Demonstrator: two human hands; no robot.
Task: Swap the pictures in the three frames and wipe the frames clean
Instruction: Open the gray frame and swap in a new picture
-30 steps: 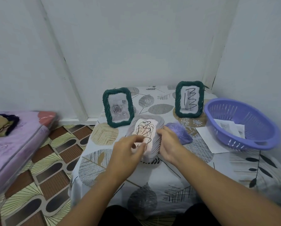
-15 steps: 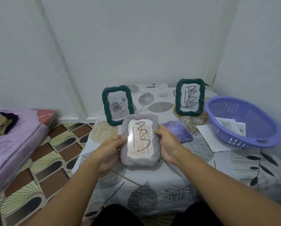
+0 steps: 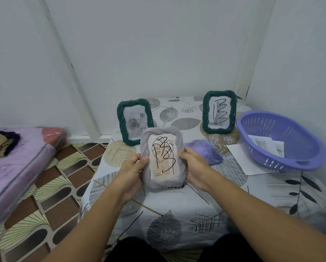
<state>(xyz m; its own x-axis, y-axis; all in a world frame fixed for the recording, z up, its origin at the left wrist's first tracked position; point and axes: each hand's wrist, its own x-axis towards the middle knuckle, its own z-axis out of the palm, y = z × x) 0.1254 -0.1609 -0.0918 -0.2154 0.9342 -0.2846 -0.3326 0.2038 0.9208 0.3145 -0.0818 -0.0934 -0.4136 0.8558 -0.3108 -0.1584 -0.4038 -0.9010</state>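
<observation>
The grey rope-textured picture frame (image 3: 163, 156) with a black leaf line drawing on pale paper is held upright over the leaf-patterned tablecloth (image 3: 177, 214), facing the wearer, so the step in hand looks like checking it before wiping. The left hand (image 3: 131, 172) grips its left edge, thumb on the front; the right hand (image 3: 194, 166) grips the right edge; next comes reaching for the crumpled lilac cloth (image 3: 203, 151) beside it
</observation>
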